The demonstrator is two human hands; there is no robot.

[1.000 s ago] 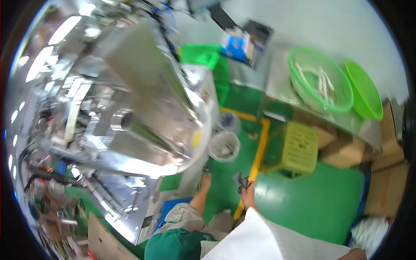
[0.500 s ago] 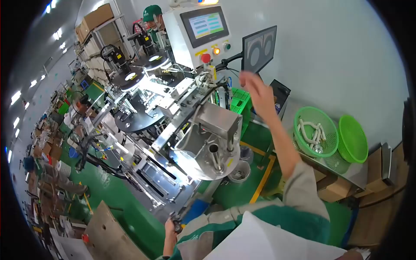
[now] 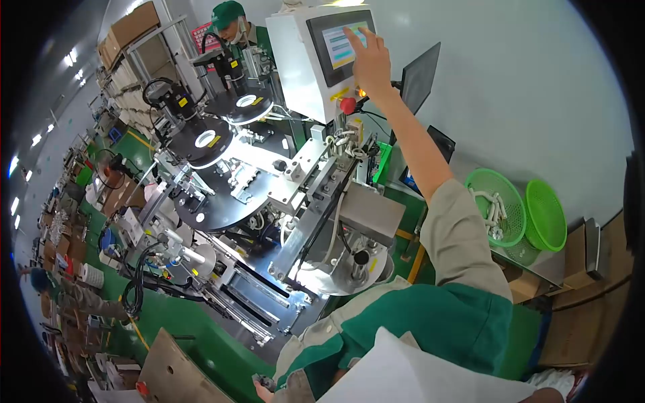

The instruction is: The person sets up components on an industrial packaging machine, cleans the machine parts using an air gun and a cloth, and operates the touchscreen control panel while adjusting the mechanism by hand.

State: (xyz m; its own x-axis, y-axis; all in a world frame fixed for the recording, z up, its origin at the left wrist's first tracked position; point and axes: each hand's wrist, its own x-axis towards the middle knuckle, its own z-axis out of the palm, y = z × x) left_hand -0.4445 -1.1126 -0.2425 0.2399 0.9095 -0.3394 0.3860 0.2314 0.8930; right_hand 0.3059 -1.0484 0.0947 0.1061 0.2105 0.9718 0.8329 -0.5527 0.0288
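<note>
My right hand [image 3: 371,66] is raised to the touchscreen [image 3: 341,44] of the white control box, fingers apart and fingertips at the lit display, holding nothing. The red button [image 3: 347,105] is just below the hand. Low at the bottom edge, my left hand [image 3: 263,392] is partly cut off, its fingers closed round a crumpled grey cloth [image 3: 266,381]. The machine has a dark round table [image 3: 225,201], two black discs with lit rings, and a metal hopper [image 3: 349,269] nearer me.
A co-worker in a green cap [image 3: 228,15] stands behind the machine. Right are a monitor [image 3: 422,77], a green basket [image 3: 496,201] with white tubes, a bright green basket [image 3: 545,215] and cardboard boxes [image 3: 583,258]. A wooden board [image 3: 176,373] stands at the lower left.
My view has risen from the floor and hopper to the machine. My right hand has moved up from beside the monitor to the touchscreen. My left hand, with the cloth, now sits lower in view.
</note>
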